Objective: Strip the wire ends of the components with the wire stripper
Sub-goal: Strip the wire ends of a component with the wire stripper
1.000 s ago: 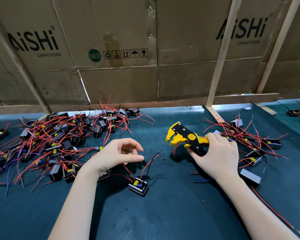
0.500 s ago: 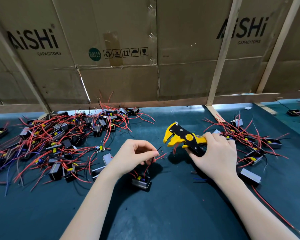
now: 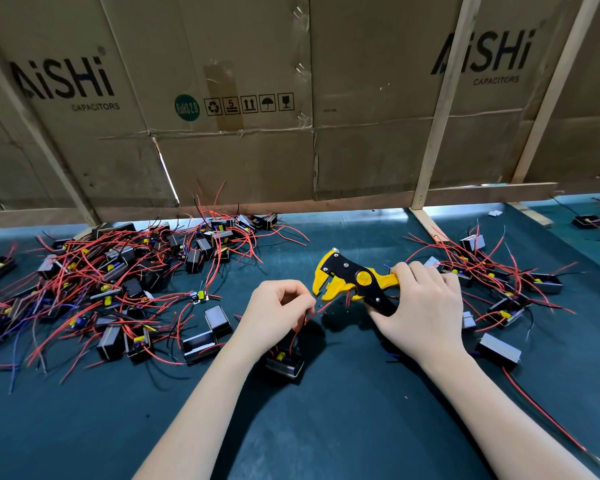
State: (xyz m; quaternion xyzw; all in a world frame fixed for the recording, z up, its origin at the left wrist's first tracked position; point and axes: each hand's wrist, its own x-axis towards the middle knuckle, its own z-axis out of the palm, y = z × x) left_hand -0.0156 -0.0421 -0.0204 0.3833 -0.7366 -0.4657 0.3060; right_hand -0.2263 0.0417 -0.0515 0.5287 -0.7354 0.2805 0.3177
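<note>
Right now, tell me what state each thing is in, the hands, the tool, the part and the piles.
Left hand: pinching the wires.
Wires: ends just short of the stripper.
Right hand: gripping the stripper.
Stripper: jaws open.
Part: resting on the mat.
Left pile: tangled.
Right pile: loosely spread.

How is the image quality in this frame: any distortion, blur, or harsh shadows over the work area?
Head view: wide-angle bending curves the wooden battens and cardboard backdrop; the left hand casts a dark shadow over the component beneath it; bright light leaks under the backdrop's lower edge; the wire stripper in the right hand looks sharp.
</note>
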